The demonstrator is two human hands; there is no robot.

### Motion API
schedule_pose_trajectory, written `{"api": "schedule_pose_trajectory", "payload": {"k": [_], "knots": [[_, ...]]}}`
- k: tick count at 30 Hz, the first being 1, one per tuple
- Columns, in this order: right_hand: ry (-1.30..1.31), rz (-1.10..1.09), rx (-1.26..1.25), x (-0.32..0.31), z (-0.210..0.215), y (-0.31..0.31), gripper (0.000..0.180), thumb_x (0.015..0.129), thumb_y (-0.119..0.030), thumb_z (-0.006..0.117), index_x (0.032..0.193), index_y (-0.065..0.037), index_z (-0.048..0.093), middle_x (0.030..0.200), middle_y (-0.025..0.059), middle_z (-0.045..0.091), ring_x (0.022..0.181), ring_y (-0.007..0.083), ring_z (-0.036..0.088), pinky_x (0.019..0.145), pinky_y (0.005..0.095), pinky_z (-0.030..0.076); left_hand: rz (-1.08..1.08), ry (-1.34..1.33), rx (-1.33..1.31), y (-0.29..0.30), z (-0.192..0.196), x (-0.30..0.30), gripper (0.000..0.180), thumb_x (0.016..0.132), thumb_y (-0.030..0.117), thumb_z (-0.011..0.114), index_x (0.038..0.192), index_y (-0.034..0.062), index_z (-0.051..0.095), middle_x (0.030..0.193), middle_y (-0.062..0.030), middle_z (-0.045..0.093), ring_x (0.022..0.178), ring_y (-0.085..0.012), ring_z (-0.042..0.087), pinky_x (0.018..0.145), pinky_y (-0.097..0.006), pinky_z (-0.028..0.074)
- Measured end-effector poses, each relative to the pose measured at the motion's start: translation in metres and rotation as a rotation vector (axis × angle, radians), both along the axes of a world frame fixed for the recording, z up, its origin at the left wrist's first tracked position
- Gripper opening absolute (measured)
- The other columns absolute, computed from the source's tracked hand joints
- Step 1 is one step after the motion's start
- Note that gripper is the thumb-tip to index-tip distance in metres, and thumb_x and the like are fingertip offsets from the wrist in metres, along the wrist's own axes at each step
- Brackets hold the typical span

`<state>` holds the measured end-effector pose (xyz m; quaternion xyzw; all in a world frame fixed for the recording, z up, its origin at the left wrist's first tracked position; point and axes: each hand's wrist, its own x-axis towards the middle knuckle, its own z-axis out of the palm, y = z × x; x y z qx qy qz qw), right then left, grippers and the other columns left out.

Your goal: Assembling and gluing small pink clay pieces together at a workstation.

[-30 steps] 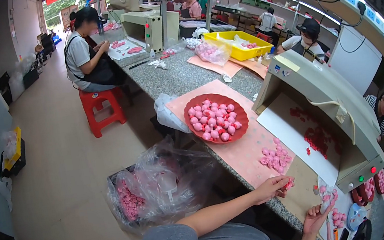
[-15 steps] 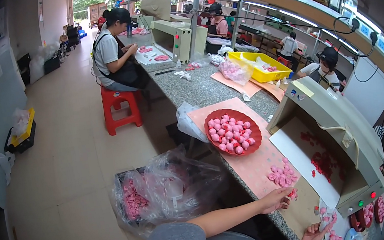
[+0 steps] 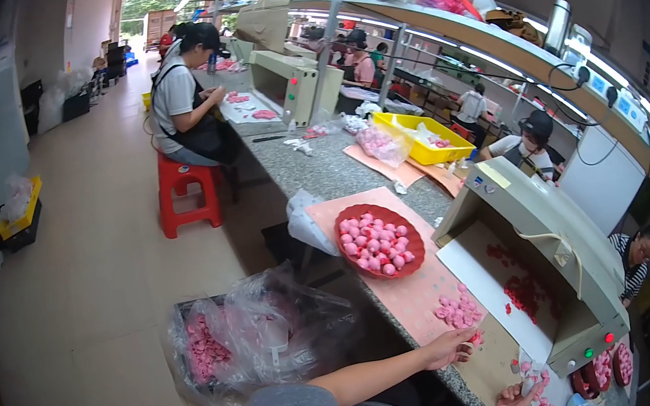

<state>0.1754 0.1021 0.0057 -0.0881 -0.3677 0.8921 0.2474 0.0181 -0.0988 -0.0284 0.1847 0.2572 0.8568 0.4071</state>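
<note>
The left hand (image 3: 451,346) rests on the surface (image 3: 337,172), fingers curled around a pink piece (image 3: 474,338) just below a small pile (image 3: 459,310) of the same pieces. The right hand (image 3: 513,404) lies palm up and loosely open near the lower edge, beside more pieces. A red bowl (image 3: 380,241) of pink pieces sits farther up, and a beige machine (image 3: 547,246) stands to the right.

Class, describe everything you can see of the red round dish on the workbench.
The red round dish is shallow with a low raised rim and looks like plastic. It lies flat on a pale pink mat on the grey speckled bench, heaped with small pink round pieces. A crumpled clear bag lies at its left edge. No hand touches it; the person's left hand is nearer the camera.
</note>
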Motion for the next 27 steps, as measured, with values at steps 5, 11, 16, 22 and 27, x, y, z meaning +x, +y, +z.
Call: {"api": "schedule_pose_trajectory", "payload": {"k": [5, 11, 16, 22, 27], "knots": [[-0.086, -0.075, -0.056, 0.0, 0.019, -0.014, 0.041, 0.088, -0.051, 0.049, 0.08, -0.011, 0.053, 0.06, -0.001, 0.044, 0.05, 0.0118, 0.038, 0.047, 0.0228, 0.035, -0.016, -0.04, -0.015, -0.008, 0.007, 0.0, 0.032, 0.094, 0.035, 0.047, 0.118, 0.0143, 0.052, 0.09, 0.0057, 0.051, 0.078, -0.0068, 0.052, 0.069, -0.023, 0.046], [-0.074, -0.027, -0.092, 0.001, 0.002, 0.005, 0.044, 0.087, -0.051, 0.049, 0.079, -0.008, 0.052, 0.061, 0.0003, 0.043, 0.051, 0.0127, 0.035, 0.048, 0.0235, 0.032, -0.051, -0.079, -0.032, -0.003, 0.008, -0.003, 0.035, 0.096, 0.034, 0.044, 0.124, 0.013, 0.048, 0.092, 0.0052, 0.051, 0.079, -0.0068, 0.052, 0.072, -0.024, 0.046], [-0.103, 0.039, -0.158, -0.002, -0.006, 0.013, 0.047, 0.086, -0.052, 0.05, 0.081, -0.006, 0.053, 0.062, 0.0026, 0.044, 0.052, 0.0144, 0.038, 0.051, 0.0264, 0.034, -0.061, -0.123, -0.013, -0.005, 0.006, 0.002, 0.041, 0.096, 0.034, 0.042, 0.131, 0.0108, 0.042, 0.105, 0.0028, 0.055, 0.08, -0.0066, 0.052, 0.074, -0.024, 0.046], [-0.234, 0.088, -0.106, -0.052, 0.02, 0.004, 0.042, 0.09, -0.046, 0.047, 0.087, -0.004, 0.053, 0.064, 0.0058, 0.048, 0.053, 0.0151, 0.04, 0.053, 0.0279, 0.035, -0.137, -0.166, -0.044, 0.01, 0.01, -0.01, 0.043, 0.096, 0.034, 0.042, 0.128, 0.0055, 0.043, 0.112, -0.0018, 0.055, 0.081, -0.0075, 0.054, 0.073, -0.025, 0.047], [-0.211, -0.012, 0.162, -0.098, 0.045, 0.02, 0.039, 0.095, -0.041, 0.041, 0.089, -0.004, 0.052, 0.067, 0.0037, 0.049, 0.056, 0.0137, 0.04, 0.056, 0.027, 0.035, -0.194, -0.185, -0.081, 0.05, 0.03, -0.026, 0.039, 0.094, 0.04, 0.044, 0.118, 0.0094, 0.052, 0.099, 0.0032, 0.058, 0.073, -0.0056, 0.053, 0.068, -0.023, 0.047]]}}
